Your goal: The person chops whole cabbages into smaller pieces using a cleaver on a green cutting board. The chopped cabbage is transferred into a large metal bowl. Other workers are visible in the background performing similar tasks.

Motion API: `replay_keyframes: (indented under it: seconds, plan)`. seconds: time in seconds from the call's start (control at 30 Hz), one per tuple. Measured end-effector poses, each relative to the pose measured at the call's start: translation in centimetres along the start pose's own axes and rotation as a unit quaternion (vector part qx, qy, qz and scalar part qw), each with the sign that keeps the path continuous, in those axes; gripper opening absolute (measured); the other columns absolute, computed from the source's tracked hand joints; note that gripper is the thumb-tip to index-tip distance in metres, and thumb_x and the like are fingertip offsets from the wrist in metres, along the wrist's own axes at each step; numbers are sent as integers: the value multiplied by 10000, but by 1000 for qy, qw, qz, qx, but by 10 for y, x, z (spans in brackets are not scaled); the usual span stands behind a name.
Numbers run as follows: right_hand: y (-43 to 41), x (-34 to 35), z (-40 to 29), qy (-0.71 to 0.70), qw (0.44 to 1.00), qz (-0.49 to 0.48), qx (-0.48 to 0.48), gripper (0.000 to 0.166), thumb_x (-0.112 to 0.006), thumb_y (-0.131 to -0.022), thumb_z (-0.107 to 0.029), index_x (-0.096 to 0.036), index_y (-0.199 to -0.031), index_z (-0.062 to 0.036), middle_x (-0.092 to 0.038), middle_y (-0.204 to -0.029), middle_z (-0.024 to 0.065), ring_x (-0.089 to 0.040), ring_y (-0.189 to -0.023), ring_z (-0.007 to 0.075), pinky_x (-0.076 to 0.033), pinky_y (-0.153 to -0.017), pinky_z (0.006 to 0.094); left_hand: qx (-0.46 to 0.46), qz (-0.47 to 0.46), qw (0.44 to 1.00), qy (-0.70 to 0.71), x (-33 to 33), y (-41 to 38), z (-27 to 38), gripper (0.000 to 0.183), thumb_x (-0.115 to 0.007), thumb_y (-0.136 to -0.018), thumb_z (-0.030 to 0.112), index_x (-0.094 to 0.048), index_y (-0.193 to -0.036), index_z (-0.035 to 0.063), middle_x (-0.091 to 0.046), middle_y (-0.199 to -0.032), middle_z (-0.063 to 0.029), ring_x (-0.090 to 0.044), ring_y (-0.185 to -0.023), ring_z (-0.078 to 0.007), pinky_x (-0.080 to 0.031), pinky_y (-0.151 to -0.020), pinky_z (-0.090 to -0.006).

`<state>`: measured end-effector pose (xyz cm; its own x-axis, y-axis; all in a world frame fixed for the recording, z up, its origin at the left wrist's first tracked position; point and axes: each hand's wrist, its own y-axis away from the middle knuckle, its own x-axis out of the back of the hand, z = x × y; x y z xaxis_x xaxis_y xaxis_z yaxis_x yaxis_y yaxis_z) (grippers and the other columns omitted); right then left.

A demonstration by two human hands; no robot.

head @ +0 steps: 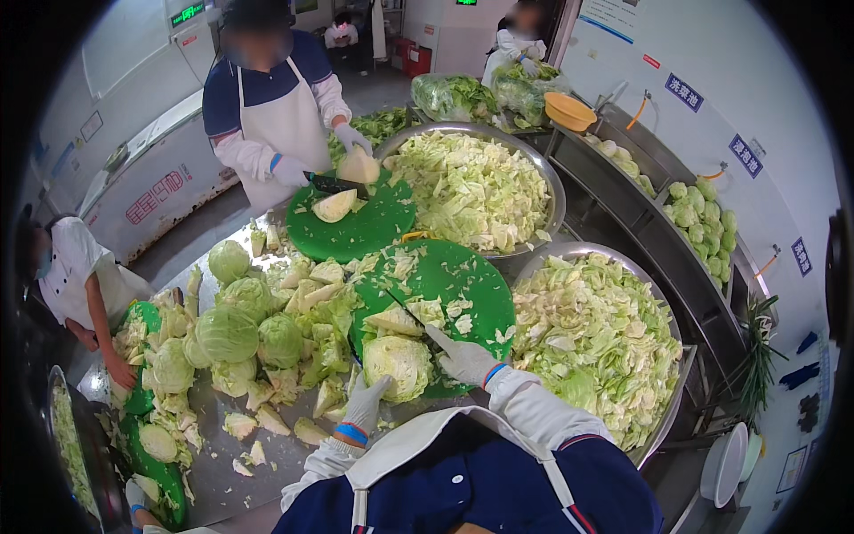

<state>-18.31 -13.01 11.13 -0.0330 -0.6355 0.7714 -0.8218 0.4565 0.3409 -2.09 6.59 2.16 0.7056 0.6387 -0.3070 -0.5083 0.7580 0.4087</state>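
My left hand (pixel 365 407), in a pale glove, holds the near side of a cut cabbage (pixel 398 368), with thumb and fingers spread on it. The cabbage rests at the front of a round green cutting board (pixel 477 280). In my gloved right hand (pixel 464 359) is a knife (pixel 407 310), its handle mostly hidden by the fingers. The dark blade points away to the left, just beyond the cabbage. A cabbage wedge (pixel 395 321) lies left of the blade. Small leaf scraps (pixel 464 324) are scattered on the board.
Right of the board stands a large metal basin (pixel 657 297) of chopped cabbage, with another basin (pixel 559 190) behind. Whole cabbages (pixel 227 334) and cores lie at left on the metal table (pixel 220 460). A co-worker (pixel 280 120) opposite holds a cleaver (pixel 339 185); others work at left.
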Motion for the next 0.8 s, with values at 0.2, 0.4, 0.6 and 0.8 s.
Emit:
replay_keyframes:
  seconds: [0.2, 0.4, 0.6, 0.8]
  plan:
    - [-2, -10, 11, -11, 999, 37, 17, 699, -464, -897, -221, -161, -1527, -234, -643, -820, 277, -627, -733, 442, -487, -702, 534, -24, 8, 998, -53, 8, -7, -14, 634, -713, -867, 240, -409, -1364, -13, -596, -1218, -125, -622, -992, -187, -526, -824, -294]
    - [0, -14, 20, -36, 998, 57, -6, 679, -483, -891, -252, -211, -1512, -214, -645, -824, 287, -633, -757, 449, -494, -719, 529, 91, -54, 984, 142, -26, 26, 26, 634, -668, -896, 159, -337, -1432, 88, -546, -1281, -131, -573, -1148, -270, -560, -842, -437]
    - [3, -6, 35, -193, 971, 101, -99, 718, -509, -872, -192, -209, -1523, -232, -652, -846, 259, -650, -653, 380, -548, -657, 459, -95, 76, 991, -51, -7, -2, 6, 707, -676, -866, 192, -324, -1446, -6, -538, -1290, -153, -557, -1116, -254, -465, -942, -326]
    - [36, 38, 8, -255, 951, 152, -90, 738, -558, -900, -127, -207, -1541, -232, -526, -683, 58, -566, -529, 155, -528, -514, 311, -119, 136, 970, -163, 3, -44, 51, 624, -615, -889, 238, -406, -1406, -44, -572, -1267, -189, -569, -1096, -239, -452, -937, -307]
